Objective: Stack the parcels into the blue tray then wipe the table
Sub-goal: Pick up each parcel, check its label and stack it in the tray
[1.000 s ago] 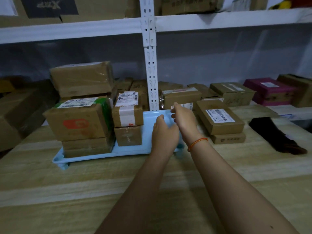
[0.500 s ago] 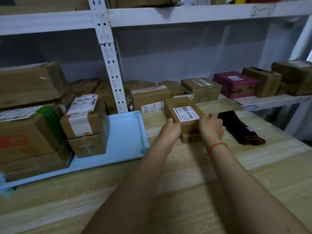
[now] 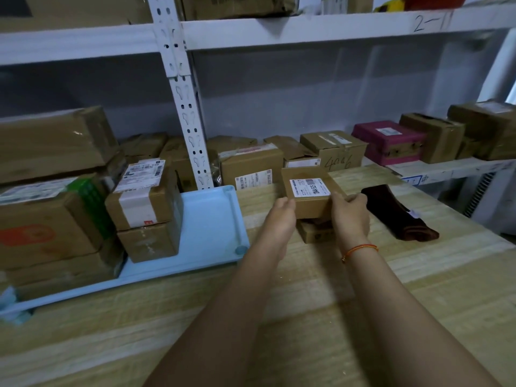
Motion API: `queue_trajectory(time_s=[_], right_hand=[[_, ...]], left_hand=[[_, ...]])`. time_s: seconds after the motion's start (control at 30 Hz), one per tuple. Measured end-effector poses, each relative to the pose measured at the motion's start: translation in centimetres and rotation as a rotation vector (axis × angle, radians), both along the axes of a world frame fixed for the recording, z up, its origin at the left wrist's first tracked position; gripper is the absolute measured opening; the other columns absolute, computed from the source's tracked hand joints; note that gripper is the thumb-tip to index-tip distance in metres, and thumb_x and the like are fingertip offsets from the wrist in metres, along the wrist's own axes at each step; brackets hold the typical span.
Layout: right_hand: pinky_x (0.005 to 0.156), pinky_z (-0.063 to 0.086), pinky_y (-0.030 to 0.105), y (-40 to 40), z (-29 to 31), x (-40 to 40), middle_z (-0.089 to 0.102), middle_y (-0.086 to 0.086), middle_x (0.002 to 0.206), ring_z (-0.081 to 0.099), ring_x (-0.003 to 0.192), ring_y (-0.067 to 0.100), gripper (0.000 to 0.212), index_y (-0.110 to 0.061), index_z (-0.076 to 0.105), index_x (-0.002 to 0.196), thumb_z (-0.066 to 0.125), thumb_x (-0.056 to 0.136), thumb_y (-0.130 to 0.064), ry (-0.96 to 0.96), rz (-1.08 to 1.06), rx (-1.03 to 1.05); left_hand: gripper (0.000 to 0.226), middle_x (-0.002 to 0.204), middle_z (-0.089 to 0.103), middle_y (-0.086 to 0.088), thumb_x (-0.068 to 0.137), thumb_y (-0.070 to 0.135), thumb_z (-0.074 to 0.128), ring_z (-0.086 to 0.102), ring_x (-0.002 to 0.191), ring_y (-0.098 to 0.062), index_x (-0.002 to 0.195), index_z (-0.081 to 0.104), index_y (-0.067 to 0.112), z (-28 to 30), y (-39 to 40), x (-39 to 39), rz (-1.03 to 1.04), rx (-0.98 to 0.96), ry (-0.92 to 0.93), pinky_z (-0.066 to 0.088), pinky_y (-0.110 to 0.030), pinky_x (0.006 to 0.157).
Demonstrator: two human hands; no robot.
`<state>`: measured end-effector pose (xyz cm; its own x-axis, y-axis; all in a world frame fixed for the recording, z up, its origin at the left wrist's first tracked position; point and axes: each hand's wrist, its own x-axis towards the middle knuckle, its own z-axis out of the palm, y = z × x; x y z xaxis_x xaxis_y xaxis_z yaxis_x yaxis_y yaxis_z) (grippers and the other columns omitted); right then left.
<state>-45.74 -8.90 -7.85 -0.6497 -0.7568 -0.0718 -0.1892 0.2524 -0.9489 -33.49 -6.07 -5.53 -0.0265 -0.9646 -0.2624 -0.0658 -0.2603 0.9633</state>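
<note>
A brown labelled parcel is gripped between my left hand on its left side and my right hand on its right side. It is raised slightly above a flatter brown parcel lying on the wooden table. The blue tray lies to the left, its right end bare. Two stacks of parcels fill its left part: a small labelled pair and a bigger pile. A dark brown cloth lies on the table right of my hands.
Behind the table a white shelf rack holds more cardboard boxes and a pink box. A white upright post stands just behind the tray's far right corner. A lower white shelf runs at the right.
Both hands moved from the tray's right end to the labelled parcel, took hold of its sides and raised it slightly off the flat parcel. The camera turned to the right.
</note>
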Motion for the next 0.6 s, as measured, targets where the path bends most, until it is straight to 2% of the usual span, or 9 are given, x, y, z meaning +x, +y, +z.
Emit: queue_trajectory(time_s=[0.1,0.17,0.23,0.3,0.43,0.5,0.6], right_hand=[[0.077,0.045,0.03,1.1,0.8,0.9,0.062,0.009,0.102,0.06,0.096,0.033,0.03,-0.01,0.05,0.11,0.053,0.09,-0.032,-0.093,-0.032,-0.089],[0.068,0.045,0.023,1.9,1.4,1.6,0.054,0.0,0.085,0.057,0.084,0.027,0.02,-0.013,0.047,0.102,0.054,0.089,-0.027,-0.173,-0.04,-0.159],[0.079,0.048,0.034,2.8,2.0,2.3,0.049,-0.005,0.079,0.057,0.087,0.027,0.02,-0.016,0.045,0.095,0.056,0.085,-0.029,-0.215,-0.035,-0.206],[0.092,0.049,0.047,3.7,2.5,3.0,0.053,-0.007,0.082,0.059,0.091,0.025,0.023,-0.021,0.047,0.09,0.058,0.077,-0.036,-0.277,-0.025,-0.246],[0.094,0.052,0.048,5.5,2.7,4.3,0.063,-0.004,0.095,0.061,0.102,0.022,0.032,-0.03,0.056,0.085,0.062,0.058,-0.047,-0.438,0.008,-0.333],[0.092,0.054,0.047,6.6,2.6,5.1,0.065,0.004,0.104,0.062,0.101,0.024,0.035,-0.027,0.061,0.08,0.065,0.05,-0.045,-0.479,0.022,-0.373],[0.071,0.05,0.039,8.6,2.6,6.7,0.062,0.004,0.093,0.058,0.088,0.021,0.013,-0.022,0.057,0.075,0.064,0.064,-0.024,-0.643,0.103,-0.48]], left_hand=[[0.029,0.126,0.058,0.008,0.097,0.041,0.034,0.053,0.117,-0.017,0.119,0.051,0.034,0.2,0.6,0.7,0.032,-0.046,0.008,0.039,-0.041,0.106],[0.022,0.122,0.061,0.005,0.095,0.042,0.035,0.056,0.115,-0.02,0.107,0.053,0.036,0.6,1.1,1.3,0.054,-0.062,0.027,0.042,-0.042,0.103],[0.018,0.118,0.063,0.002,0.099,0.038,0.036,0.057,0.112,-0.021,0.1,0.053,0.032,1.7,2.3,2.0,0.07,-0.079,0.072,0.045,-0.038,0.098],[0.017,0.116,0.064,0.001,0.102,0.034,0.038,0.059,0.11,-0.02,0.098,0.053,0.028,2.4,3.3,2.8,0.083,-0.098,0.117,0.045,-0.037,0.098],[0.01,0.116,0.064,-0.001,0.098,0.034,0.05,0.059,0.109,-0.019,0.104,0.053,0.026,3.2,5.2,4.7,0.128,-0.115,0.155,0.044,-0.037,0.1],[0.029,0.121,0.063,-0.003,0.094,0.035,0.057,0.06,0.111,-0.021,0.12,0.05,0.024,3.3,5.9,5.7,0.148,-0.119,0.182,0.046,-0.039,0.1],[0.042,0.111,0.07,-0.004,0.09,0.032,0.064,0.067,0.102,-0.019,0.128,0.047,0.021,3.7,7.2,7.3,0.16,-0.132,0.22,0.052,-0.042,0.096]])
